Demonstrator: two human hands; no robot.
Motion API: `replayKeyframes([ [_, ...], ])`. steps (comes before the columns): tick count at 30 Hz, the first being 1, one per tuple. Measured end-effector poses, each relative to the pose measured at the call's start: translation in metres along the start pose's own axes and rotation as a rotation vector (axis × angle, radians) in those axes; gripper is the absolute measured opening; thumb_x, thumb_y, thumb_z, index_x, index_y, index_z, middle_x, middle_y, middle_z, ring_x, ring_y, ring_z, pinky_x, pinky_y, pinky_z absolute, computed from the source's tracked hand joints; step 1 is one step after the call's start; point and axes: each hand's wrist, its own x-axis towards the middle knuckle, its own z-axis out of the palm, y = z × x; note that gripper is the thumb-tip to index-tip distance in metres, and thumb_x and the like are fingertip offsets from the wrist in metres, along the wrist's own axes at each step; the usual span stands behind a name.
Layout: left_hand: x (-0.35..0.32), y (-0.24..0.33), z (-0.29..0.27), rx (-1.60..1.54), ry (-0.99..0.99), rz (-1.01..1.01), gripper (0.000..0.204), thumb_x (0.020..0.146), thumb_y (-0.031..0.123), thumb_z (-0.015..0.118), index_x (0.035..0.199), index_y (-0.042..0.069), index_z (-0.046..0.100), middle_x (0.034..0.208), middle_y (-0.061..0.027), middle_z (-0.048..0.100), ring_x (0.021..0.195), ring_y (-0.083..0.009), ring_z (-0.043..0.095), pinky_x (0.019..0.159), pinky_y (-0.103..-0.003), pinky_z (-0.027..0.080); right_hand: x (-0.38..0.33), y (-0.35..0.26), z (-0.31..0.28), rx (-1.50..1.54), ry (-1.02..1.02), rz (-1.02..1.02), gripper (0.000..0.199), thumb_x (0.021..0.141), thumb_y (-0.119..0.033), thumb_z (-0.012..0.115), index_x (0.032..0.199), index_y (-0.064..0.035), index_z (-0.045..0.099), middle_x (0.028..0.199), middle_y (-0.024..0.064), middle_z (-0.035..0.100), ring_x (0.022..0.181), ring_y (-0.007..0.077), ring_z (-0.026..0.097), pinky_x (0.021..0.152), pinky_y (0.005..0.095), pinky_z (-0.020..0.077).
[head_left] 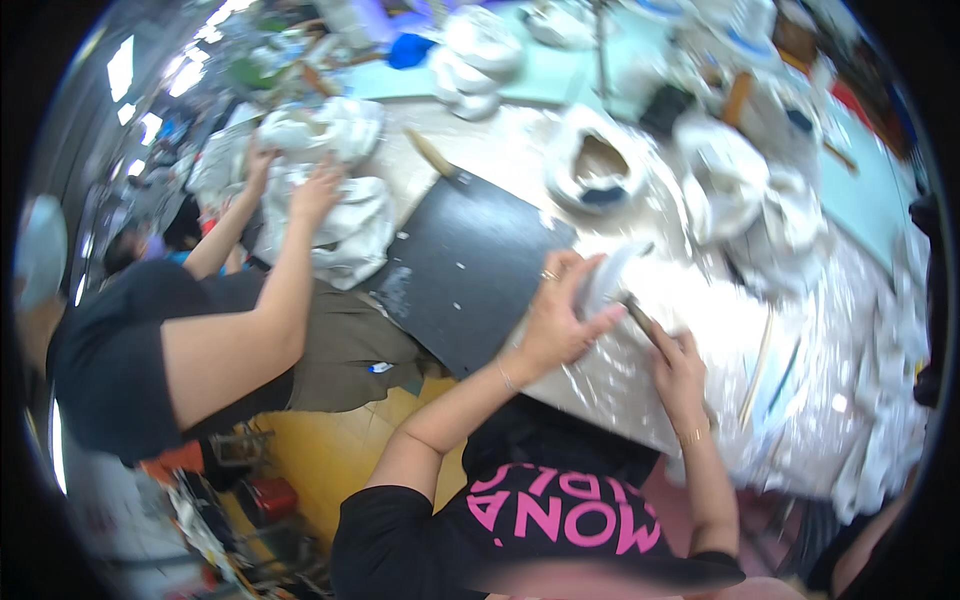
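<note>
My left hand (562, 318) grips a pale, curved white piece (606, 278) above the table, its thumb on the near side and fingers behind. Blur hides what kind of piece it is. Close to it, my right hand (678, 375) is closed around a slim dark-handled tool (637, 314), whose tip points at the white piece. The tool's exact kind is too blurred to tell. Under and left of my left hand lies a black board (480, 260).
Plastic sheeting covers the pale table (690, 290). A tan tapered stick (430, 152) lies at the board's far corner. A white rounded item (595, 165) and white bundles (750, 205) stand beyond. At left, a co-worker's hands (316, 190) rest on white fabric (345, 230).
</note>
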Motion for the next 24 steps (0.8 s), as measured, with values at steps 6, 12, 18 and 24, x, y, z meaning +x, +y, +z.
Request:
replayKeyframes([
  [6,0.005,0.017,0.001,-0.384,-0.358,-0.263,0.076,0.093,0.052,0.057,0.147,0.004,0.032,0.139,-0.0249,0.034,0.132,-0.0334,0.037,0.109,-0.04,0.031,-0.033,0.045,-0.034,-0.25,0.157,0.234,0.042,0.085,-0.005,0.064,0.126,-0.0144,0.064,0.102,0.0122,0.054,0.083,0.0305,0.06,0.072,0.0389,0.0495],
  [12,-0.018,0.014,0.016,-0.133,-0.418,-0.082,0.071,0.093,0.049,0.059,0.145,0.005,0.037,0.142,-0.0212,0.037,0.128,-0.0312,0.044,0.108,-0.038,0.035,-0.044,0.044,-0.039,-0.469,0.179,0.138,0.039,0.085,-0.003,0.061,0.124,-0.009,0.063,0.115,0.017,0.054,0.103,0.0346,0.056,0.085,0.0417,0.0471],
  [18,-0.059,-0.01,-0.002,-0.69,-0.244,-0.502,0.034,0.097,0.029,0.059,0.121,0.006,0.057,0.101,-0.0048,0.063,0.088,-0.0127,0.06,0.077,-0.026,0.046,-0.041,-0.053,-0.017,0.038,0.103,-0.275,0.043,0.081,-0.007,0.07,0.122,-0.0064,0.062,0.122,0.0178,0.053,0.112,0.0348,0.052,0.092,0.0423,0.0446],
  [24,-0.118,-0.05,-0.016,-0.831,0.148,-0.799,0.015,0.098,0.023,0.056,0.101,0.008,0.055,0.078,0.0006,0.054,0.066,-0.0089,0.052,0.062,-0.023,0.042,-0.014,-0.091,0.011,-0.028,-0.173,-0.394,0.043,0.078,-0.018,0.075,0.114,-0.0014,0.059,0.105,0.0145,0.059,0.101,0.0322,0.055,0.086,0.0425,0.0457],
])
